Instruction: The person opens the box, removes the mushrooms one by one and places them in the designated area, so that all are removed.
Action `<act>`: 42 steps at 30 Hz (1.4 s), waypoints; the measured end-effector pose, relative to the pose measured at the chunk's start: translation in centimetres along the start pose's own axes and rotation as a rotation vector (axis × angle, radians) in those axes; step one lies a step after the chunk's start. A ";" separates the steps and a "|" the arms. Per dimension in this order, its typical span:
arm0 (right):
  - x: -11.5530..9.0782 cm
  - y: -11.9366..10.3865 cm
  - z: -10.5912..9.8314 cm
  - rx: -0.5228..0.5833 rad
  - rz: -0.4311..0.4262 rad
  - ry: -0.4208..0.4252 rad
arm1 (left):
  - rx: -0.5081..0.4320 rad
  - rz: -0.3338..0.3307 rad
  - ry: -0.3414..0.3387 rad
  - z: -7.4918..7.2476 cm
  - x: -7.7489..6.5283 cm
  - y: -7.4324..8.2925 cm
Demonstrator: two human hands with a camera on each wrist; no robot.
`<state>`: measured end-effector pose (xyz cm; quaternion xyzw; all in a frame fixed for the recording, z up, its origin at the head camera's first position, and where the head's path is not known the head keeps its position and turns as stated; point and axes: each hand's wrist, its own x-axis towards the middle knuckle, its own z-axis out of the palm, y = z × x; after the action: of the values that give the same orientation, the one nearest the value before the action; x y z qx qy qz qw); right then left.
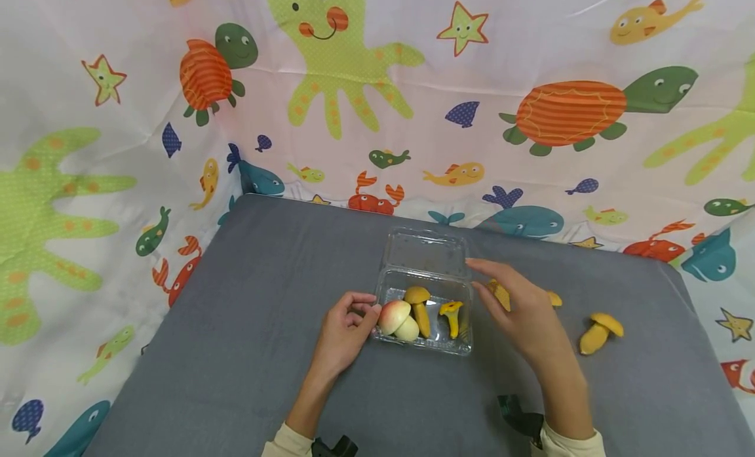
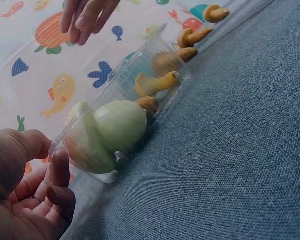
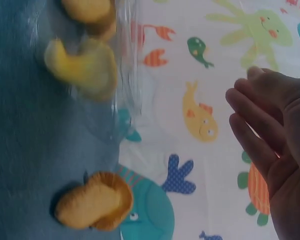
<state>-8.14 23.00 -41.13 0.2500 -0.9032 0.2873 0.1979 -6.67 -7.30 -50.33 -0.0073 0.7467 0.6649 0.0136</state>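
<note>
We have the clear clamshell (image 1: 438,327) open on the table (image 1: 259,313), three mushrooms (image 1: 419,307) inside. Our left hand (image 1: 348,329) pinches its left rim; our right hand (image 1: 525,316), fingers extended and empty, is near its right side.

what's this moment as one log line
left fingers: pinching clear plastic rectangular box; right fingers: empty; lid: open; inside: red-tinged cream mushroom, two yellow mushrooms

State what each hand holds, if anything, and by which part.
The left hand pinches the clear container at its left rim; the right hand holds nothing.
</note>
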 end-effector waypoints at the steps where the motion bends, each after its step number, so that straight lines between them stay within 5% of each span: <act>1: 0.1 -0.2 0.3 0.008 -0.021 -0.015 | -0.003 0.000 0.000 0.0 0.0 0.0; 7: 0.7 -1.0 2.2 0.087 -0.141 -0.138 | -0.008 0.001 0.003 0.0 0.1 -0.1; 18: 1.0 -2.2 5.4 0.184 -0.189 -0.280 | -0.004 0.004 -0.010 0.1 0.0 0.2; 34: 1.3 -2.8 7.5 0.139 -0.124 -0.459 | 0.012 0.014 -0.006 0.1 -0.1 0.4; 42: 1.3 -3.1 7.7 0.097 -0.111 -0.474 | 0.026 0.015 -0.007 0.1 -0.1 0.5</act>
<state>-9.08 15.61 -45.05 0.3686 -0.8945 0.2523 -0.0162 -6.57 -7.12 -49.89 0.0009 0.7552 0.6554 0.0113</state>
